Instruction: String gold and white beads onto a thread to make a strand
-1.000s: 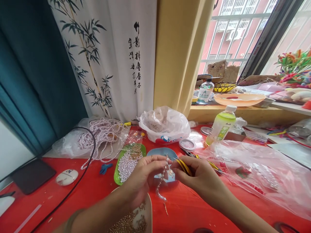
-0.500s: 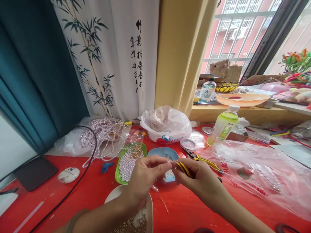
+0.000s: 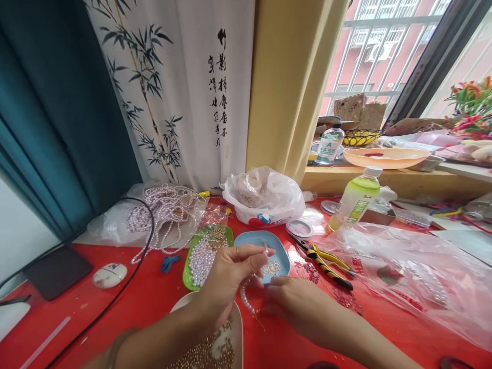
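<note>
My left hand [image 3: 226, 271], a ring on one finger, pinches the upper end of a short string of white pearl beads [image 3: 246, 300] between thumb and forefinger. The string hangs below the fingers and ends in a thin loose thread. My right hand [image 3: 290, 300] is low over the red table, back upward, beside the string's lower end; its fingertips are hidden and slightly blurred. Just beyond the hands lie a blue tray [image 3: 282, 248] with small metallic pieces and a green tray [image 3: 186, 266] of white and gold beads. A pale dish [image 3: 239, 338] of gold beads sits under my left forearm.
Yellow-and-black pliers [image 3: 326, 264] lie right of the blue tray. A drink bottle [image 3: 355, 197], a clear plastic bag [image 3: 384, 256] and a white bag [image 3: 265, 197] stand around the back and right. Bead strands [image 3: 161, 210] and a black cable [image 3: 149, 230] are at left.
My right hand has moved down, away from my left fingertips. The yellow-and-black tool it held is no longer visible in it. My left hand keeps its pinch; more of the bead string shows.
</note>
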A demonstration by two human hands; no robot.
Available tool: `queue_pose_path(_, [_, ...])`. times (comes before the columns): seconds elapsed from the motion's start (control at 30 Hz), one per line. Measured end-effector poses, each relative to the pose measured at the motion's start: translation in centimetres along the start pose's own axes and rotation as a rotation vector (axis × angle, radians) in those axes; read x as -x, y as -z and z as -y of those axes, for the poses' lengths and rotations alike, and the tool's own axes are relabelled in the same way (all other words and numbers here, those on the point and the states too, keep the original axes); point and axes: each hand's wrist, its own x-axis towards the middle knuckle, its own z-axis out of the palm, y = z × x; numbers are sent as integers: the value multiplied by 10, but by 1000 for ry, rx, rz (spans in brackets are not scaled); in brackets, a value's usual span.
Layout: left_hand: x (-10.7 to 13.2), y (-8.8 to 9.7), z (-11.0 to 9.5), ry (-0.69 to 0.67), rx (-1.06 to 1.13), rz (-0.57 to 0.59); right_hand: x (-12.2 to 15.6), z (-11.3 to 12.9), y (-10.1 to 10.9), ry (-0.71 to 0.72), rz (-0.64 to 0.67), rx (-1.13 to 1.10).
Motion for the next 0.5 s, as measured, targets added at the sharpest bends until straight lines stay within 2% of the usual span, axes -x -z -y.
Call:
queue_pose_path(0.1, [1, -1, -1, 16, 10, 17, -2, 6, 8, -131, -78, -82])
queue_pose_path(0.17, [0, 0, 0, -2, 4, 29, -2, 9, 18, -234, -166, -342])
queue_pose_path(0.27, [-2, 0, 3, -51, -21, 31, 0, 13, 30, -276, -335, -806])
queue_pose_path(0.33, [-3, 1, 5, -71, -48, 32, 1, 16, 34, -294, -396, -983])
queue_pose_path(0.4, [-3, 1, 7, -88, -73, 45, 1, 19, 35, -315, -384, -1074])
queue_pose_path(0.5, [-3, 2, 9, -126, -88, 40, 1, 23, 34, -319, -296, -1180])
